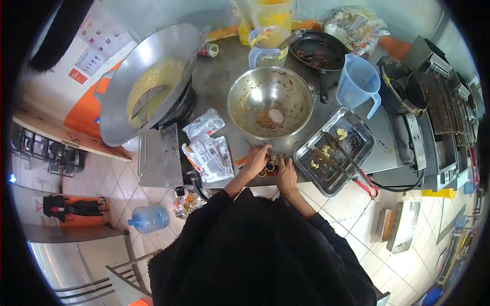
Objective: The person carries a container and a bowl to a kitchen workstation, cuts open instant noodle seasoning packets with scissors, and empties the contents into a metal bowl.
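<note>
At the counter's front edge, my left hand (pixel 258 160) and my right hand (pixel 286 176) pinch a small dark packet-like item (pixel 269 169) with yellowish round markings between them. My fingers cover part of it, and its exact kind is too small to make out. Just beyond both hands sits a steel mixing bowl (pixel 237 94), its inner wall smeared brown, with a brown seasoning-like heap and a pale powder at the bottom. Left of my left hand lie a silver and white printed packet (pixel 212 158) and a crumpled foil packet (pixel 205 123).
A large wok (pixel 173 38) with yellowish liquid and a strainer stands at left. To the right are a steel tray (pixel 301 158) with red-handled tongs (pixel 365 184), a blue measuring jug (pixel 360 76) and a frying pan (pixel 326 48). A water bottle (pixel 150 219) lies on the floor.
</note>
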`<state>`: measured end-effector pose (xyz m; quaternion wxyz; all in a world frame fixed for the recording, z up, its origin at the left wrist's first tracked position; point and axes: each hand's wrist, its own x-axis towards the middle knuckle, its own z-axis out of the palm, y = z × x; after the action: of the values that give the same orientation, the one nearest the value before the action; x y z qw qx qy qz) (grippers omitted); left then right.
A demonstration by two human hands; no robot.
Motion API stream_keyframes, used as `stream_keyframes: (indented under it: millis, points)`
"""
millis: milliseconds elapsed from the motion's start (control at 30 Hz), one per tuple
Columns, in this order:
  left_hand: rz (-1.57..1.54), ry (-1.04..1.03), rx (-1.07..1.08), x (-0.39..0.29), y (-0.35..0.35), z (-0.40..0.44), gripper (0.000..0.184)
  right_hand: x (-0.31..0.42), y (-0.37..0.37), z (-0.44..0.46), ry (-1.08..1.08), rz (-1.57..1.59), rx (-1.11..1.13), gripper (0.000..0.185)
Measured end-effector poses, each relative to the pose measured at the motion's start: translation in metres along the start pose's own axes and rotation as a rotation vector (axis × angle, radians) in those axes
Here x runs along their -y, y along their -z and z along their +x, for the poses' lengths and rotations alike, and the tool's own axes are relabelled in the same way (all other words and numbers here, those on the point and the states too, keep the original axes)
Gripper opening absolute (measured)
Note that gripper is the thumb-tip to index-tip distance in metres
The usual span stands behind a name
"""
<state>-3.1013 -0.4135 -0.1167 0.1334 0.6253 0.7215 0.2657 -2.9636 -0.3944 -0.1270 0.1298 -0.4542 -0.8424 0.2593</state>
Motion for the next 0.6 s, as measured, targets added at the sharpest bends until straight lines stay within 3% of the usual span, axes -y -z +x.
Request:
stream_keyframes:
  millis: [167,233,400,467,600]
  points:
    - [-0.015,0.055,0.045,-0.005,0.005,0.002,0.022,0.003,0.021,0.007,0.097,0.028,-0.037,0.058]
    - [-0.164,0.022,0.059,-0.019,0.025,0.002,0.017,0.003,0.033,0.014,0.313,0.040,-0.213,0.052]
    - [-0.363,0.048,0.047,-0.055,0.072,-0.002,0.015,0.020,0.089,0.039,0.451,0.043,-0.258,0.036]
    - [-0.573,0.098,-0.014,-0.063,0.083,-0.008,0.012,0.022,0.108,0.043,0.506,0.186,-0.097,0.028]
    - [-0.851,0.158,-0.127,-0.067,0.098,-0.018,0.009,0.041,0.140,0.032,0.367,0.615,0.189,0.017]
